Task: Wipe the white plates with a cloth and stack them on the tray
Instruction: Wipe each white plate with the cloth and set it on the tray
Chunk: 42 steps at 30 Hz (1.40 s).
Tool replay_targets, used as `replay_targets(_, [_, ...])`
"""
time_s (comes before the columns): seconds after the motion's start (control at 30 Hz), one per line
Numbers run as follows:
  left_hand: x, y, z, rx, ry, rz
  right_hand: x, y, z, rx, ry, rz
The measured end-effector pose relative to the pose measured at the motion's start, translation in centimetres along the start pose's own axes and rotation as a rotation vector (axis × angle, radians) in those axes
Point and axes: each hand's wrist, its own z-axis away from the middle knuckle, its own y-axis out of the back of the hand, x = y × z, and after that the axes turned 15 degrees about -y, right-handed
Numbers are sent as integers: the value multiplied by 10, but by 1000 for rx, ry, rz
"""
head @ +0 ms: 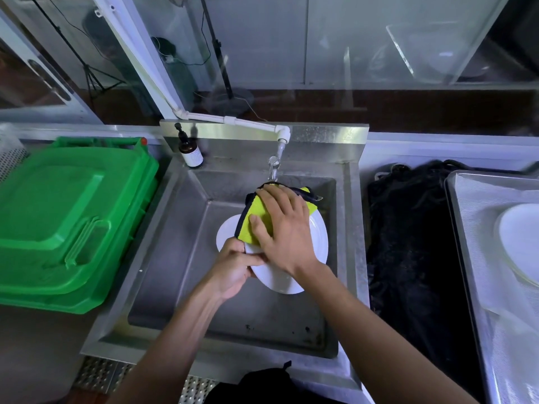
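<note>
Over the steel sink (163,228), my left hand (234,268) grips the near-left rim of a white plate (277,279), thumb on top. A yellow cloth with a dark border (256,214) lies on the plate. My right hand (284,228) presses flat on the cloth, fingers spread toward the tap. At the far right, a metal tray (478,258) holds a stack of white plates (522,243), partly cut off by the frame edge.
A green plastic bin lid (67,220) sits left of the sink. A brown pump bottle (191,153) stands at the sink's back-left corner. The tap (274,164) hangs just beyond the cloth. A black mat (411,258) lies between sink and tray.
</note>
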Motion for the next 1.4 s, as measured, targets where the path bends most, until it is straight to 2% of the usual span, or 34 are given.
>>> replay_targets(0.2, [1,-7,1,19,-24,73,15,3,-11,-38,-96,-54])
replay_targets(0.43, [1,-6,-1,147,-22,83,37,-2,-11,-27,-247,-82])
replay_targets(0.57, [6,-2,-5,189,-63,93,48,-4,4,-86,-345,-147])
replay_targets(0.73, [5,-1,-5,204,-71,138,45,-8,18,-74,-404,-172])
replay_targets(1.07, [-1,-2,-14,287,-139,398,22,-16,44,-30,-435,-225])
replay_targets(1.4, [-6,17,-12,197,-123,510,25,-12,35,-2,-517,-356])
